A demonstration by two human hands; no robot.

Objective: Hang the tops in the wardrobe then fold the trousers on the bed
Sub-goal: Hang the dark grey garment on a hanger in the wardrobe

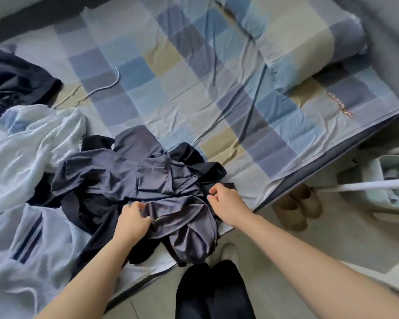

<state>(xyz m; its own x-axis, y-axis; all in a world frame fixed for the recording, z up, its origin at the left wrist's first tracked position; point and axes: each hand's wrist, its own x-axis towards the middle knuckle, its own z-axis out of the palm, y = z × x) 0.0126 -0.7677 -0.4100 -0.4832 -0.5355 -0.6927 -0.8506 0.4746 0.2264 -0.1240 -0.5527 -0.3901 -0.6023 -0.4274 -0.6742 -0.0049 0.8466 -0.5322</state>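
A crumpled grey-purple garment [134,178] lies on top of darker clothes [95,215] at the near edge of the bed [194,72]. My left hand [134,218] pinches a fold of the grey-purple cloth at its near side. My right hand [224,199] grips the cloth's right edge, fingers curled in. Part of the garment hangs over the bed's edge toward the floor. Whether it is a top or trousers I cannot tell.
A white garment with dark stripes [21,180] spreads over the bed's left side. Another dark garment [12,77] lies far left. A rolled checked quilt [309,42] sits at the back right. Brown slippers [297,203] and a pale bin [392,180] stand on the floor.
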